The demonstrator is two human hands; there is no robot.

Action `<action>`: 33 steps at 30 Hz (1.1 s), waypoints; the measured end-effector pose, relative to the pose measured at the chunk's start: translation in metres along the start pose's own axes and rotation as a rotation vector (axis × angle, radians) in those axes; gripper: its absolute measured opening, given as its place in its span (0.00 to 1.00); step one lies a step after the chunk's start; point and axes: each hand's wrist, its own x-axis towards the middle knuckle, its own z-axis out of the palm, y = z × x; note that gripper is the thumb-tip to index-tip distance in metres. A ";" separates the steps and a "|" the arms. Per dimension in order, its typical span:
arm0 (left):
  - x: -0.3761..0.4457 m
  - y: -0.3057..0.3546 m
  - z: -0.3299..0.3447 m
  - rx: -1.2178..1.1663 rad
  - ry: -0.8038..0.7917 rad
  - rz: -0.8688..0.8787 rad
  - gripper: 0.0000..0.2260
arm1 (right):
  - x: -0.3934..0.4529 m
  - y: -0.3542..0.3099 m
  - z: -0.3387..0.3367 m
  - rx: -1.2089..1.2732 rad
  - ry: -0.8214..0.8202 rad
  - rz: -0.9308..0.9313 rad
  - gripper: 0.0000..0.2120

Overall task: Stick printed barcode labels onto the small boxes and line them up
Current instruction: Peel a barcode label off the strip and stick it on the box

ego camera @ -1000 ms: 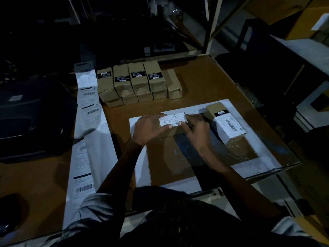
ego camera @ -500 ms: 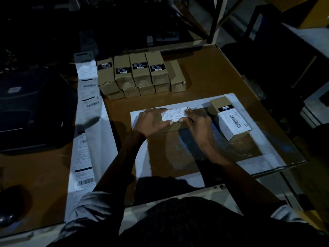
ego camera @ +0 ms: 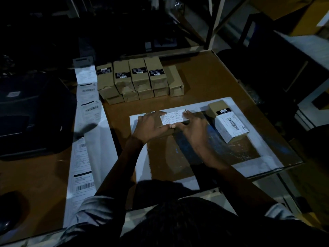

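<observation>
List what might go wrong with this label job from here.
1. Both hands, left hand and right hand, press the white label onto a box they mostly hide; it may go on crooked or creased.
2. The light is dim, so a skewed edge could be missed.
3. The finished box lies close to the right hand and could get knocked out of place.

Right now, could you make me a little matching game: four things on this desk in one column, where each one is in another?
Things:
1. white label
2. labelled box
3. stacked brown boxes
4. label strip

Places:
A. far side of the desk
B. along the left edge
C. under both hands
D. right of the hands

Pairs: 1-C, 2-D, 3-A, 4-B
</observation>
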 end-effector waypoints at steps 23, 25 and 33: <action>-0.001 -0.005 -0.015 -0.121 -0.173 0.000 0.28 | 0.002 0.003 -0.009 0.001 0.057 -0.071 0.19; -0.002 -0.004 -0.016 -0.106 -0.176 -0.013 0.28 | 0.004 0.010 -0.012 0.022 0.052 -0.140 0.16; -0.004 -0.002 -0.019 -0.097 -0.205 -0.015 0.29 | -0.003 0.016 -0.021 0.180 0.077 -0.148 0.19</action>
